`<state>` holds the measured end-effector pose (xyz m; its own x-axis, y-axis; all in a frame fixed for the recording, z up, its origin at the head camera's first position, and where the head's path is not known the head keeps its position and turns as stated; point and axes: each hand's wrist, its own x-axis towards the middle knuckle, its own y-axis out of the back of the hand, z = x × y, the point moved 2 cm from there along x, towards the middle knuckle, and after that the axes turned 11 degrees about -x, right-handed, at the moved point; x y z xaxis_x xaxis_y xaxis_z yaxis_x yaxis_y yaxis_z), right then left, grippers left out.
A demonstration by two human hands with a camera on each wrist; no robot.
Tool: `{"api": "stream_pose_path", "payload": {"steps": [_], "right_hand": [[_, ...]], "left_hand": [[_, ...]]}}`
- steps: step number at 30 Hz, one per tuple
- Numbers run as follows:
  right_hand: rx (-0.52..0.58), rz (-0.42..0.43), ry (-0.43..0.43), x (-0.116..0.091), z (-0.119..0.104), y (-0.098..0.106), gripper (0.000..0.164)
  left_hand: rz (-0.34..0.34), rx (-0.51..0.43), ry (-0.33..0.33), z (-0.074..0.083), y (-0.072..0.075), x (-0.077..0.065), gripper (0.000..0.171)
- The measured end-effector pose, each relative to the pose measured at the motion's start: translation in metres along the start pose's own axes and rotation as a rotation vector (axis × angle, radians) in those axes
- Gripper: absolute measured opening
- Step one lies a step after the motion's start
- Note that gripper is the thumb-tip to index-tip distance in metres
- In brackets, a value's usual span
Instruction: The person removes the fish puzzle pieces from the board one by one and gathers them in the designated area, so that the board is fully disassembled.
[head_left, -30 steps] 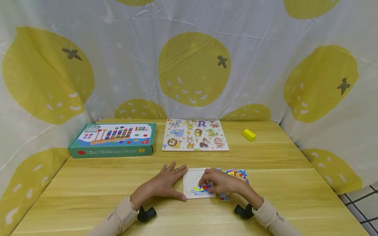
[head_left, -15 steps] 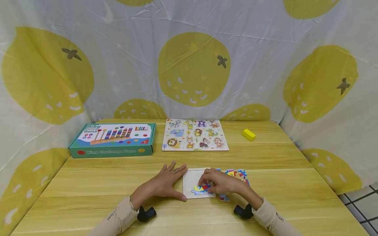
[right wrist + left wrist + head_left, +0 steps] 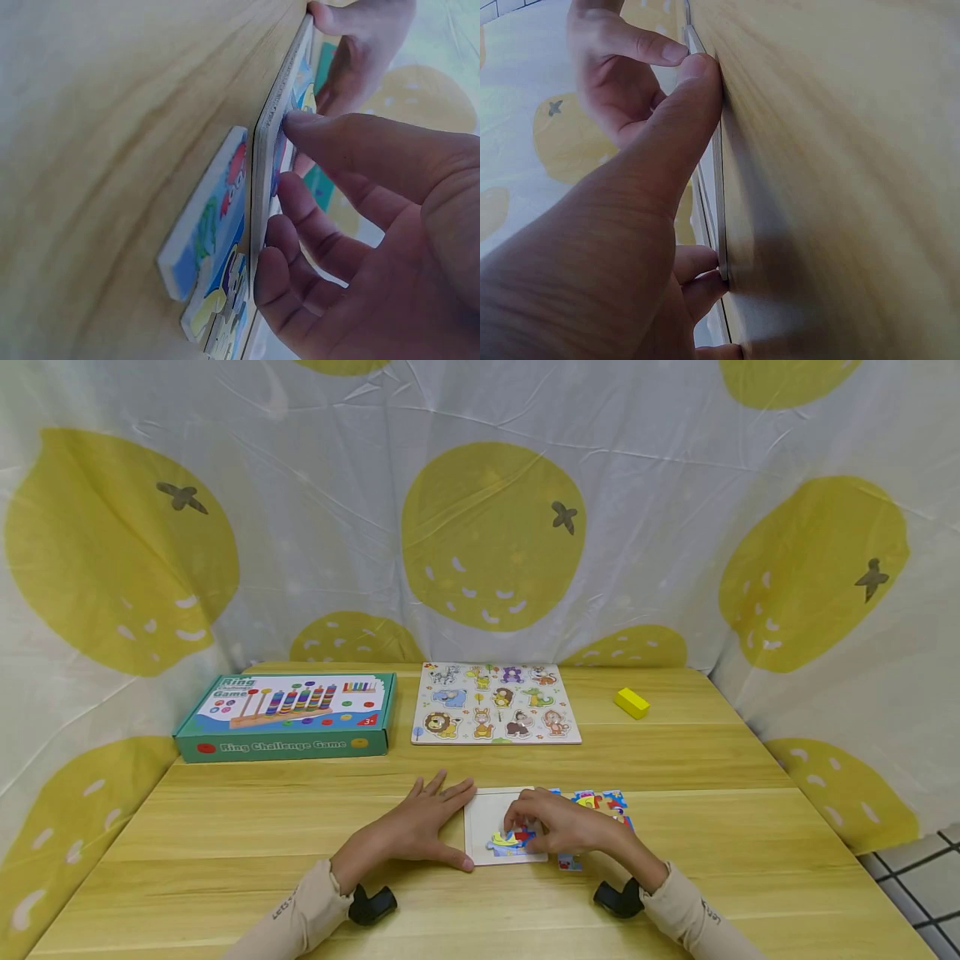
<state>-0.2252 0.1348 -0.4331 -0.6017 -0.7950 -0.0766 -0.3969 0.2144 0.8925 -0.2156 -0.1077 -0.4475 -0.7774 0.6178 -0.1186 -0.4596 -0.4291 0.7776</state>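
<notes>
My left hand (image 3: 412, 827) spreads its fingers along the left side of a small pale wooden puzzle board (image 3: 486, 810). Its thumb (image 3: 694, 69) touches the near left corner, and a fingertip reaches the far one. Over the board's right part, my right hand (image 3: 573, 821) pinches a colourful puzzle piece, largely hidden by the curled fingers. In the right wrist view the right thumb (image 3: 337, 139) presses at the piece on the board. Joined blue and yellow pieces (image 3: 501, 843) lie along the board's near side. Several loose puzzle pieces (image 3: 617, 800) lie just right of the board.
Behind the hands lies an animal peg puzzle (image 3: 497, 703). A green Ring Challenge Game box (image 3: 285, 718) stands at the back left, and a yellow block (image 3: 632, 702) sits at the back right. A lemon-print curtain (image 3: 495, 552) surrounds the table.
Both hands stay in place. The pieces under my right fingertips shift slightly; the board and loose pieces look the same.
</notes>
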Motion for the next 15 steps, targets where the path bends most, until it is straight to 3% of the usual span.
{"api": "stream_pose_path", "payload": {"steps": [15], "right_hand": [[0.09, -0.025, -0.034, 0.0035, -0.0015, -0.0037, 0.029]], "left_hand": [[0.006, 0.002, -0.002, -0.0006, -0.0008, 0.0003, 0.106]]}}
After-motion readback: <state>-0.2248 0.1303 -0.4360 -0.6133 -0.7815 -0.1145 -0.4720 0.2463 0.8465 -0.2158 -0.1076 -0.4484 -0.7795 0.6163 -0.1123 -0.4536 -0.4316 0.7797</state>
